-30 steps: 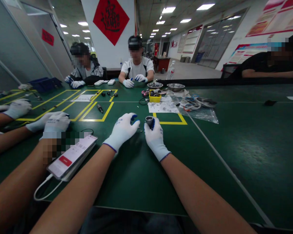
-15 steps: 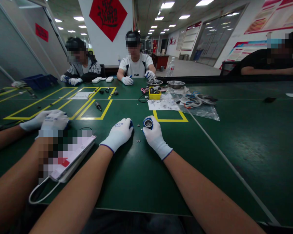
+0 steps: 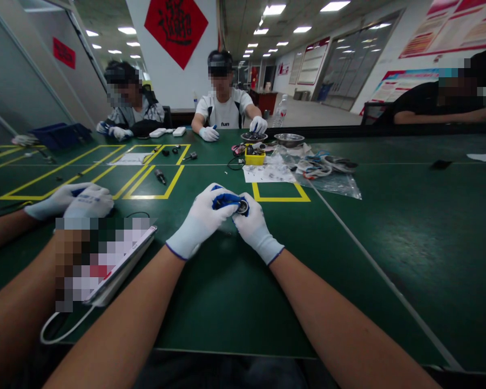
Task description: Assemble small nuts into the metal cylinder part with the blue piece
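My right hand (image 3: 256,229), in a white glove with blue fingertips, is wrapped round a cylindrical metal housing (image 3: 243,207) whose round open end faces me. My left hand (image 3: 206,219), gloved alike, reaches across to that open end with its thumb and fingers pinched together at the rim. Whatever sits between those fingertips is too small or hidden to make out. Both hands meet above the green table (image 3: 227,302). Under the left hand, the small metal pieces on the tabletop are mostly covered.
Left of me, a neighbour's gloved hands (image 3: 87,205) rest behind a phone (image 3: 121,265) with a white cable. Ahead are a yellow box of parts (image 3: 254,156), metal bowls (image 3: 289,139), plastic bags with cords (image 3: 328,167) and a dark tool-like part (image 3: 160,176). Co-workers sit opposite.
My left hand has moved right from beside the small metal pieces to the housing's open end. My right hand still holds the housing. The person opposite has reached into a bowl.
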Tool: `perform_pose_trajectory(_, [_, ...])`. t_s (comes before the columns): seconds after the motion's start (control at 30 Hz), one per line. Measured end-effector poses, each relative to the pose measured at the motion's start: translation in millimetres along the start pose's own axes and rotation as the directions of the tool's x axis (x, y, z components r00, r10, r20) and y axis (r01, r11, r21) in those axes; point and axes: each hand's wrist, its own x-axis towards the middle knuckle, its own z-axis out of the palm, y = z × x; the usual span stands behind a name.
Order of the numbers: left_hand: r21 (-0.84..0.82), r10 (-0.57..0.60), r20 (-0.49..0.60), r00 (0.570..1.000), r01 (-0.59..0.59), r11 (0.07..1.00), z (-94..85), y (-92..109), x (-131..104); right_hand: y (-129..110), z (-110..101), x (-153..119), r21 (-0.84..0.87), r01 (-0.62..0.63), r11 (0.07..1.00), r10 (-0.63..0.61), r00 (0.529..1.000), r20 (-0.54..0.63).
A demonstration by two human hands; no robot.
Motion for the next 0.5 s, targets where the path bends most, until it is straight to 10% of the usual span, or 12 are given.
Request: perform_pose_trajectory(0.5, [0.204, -0.071, -0.006, 0.997, 0.071, 0.976, 10.0, 5.0, 0.1, -0.5, -0.9, -0.9, -0.166, 0.058, 0.984, -0.054, 0.998, 0.031])
